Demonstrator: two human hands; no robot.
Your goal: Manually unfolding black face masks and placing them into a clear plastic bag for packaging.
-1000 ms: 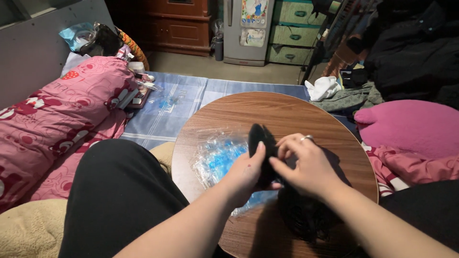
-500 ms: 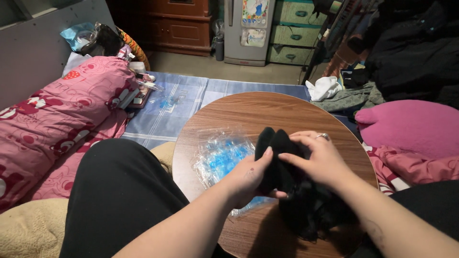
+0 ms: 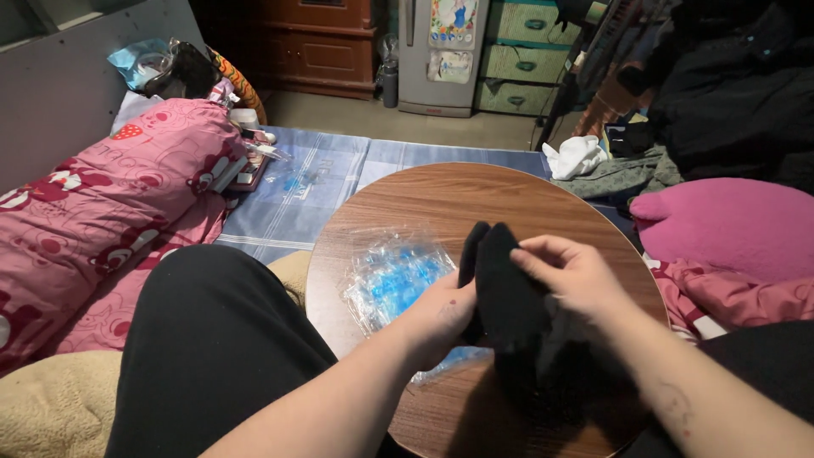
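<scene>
At about nine o'clock a pink quilt (image 3: 110, 203) with red cartoon figures lies bunched on the floor, and at its far end, near eleven o'clock, sits a crumpled pale-blue bag (image 3: 136, 61). Past it a blue checked mat (image 3: 314, 187) spreads toward the round wooden table (image 3: 441, 199). On the table, at nine o'clock from the hands, lies a clear plastic packet (image 3: 394, 276) with bright blue contents showing through; its print is too small to make out. The left hand (image 3: 441, 315) is closed on the near edge of a black sock (image 3: 504, 288), which stands upright over the middle of the table, just beside the packet. The right hand (image 3: 572, 273) pinches the sock's upper right side between thumb and fingertips. Below both hands a dark heap of fabric (image 3: 560, 373) rests on the table's near edge. At twelve o'clock a small grey fridge (image 3: 441, 51) carries colourful rectangular stickers on its door, with green drawers (image 3: 521, 59) to its right. At three o'clock lies a magenta cushion (image 3: 729, 225).
</scene>
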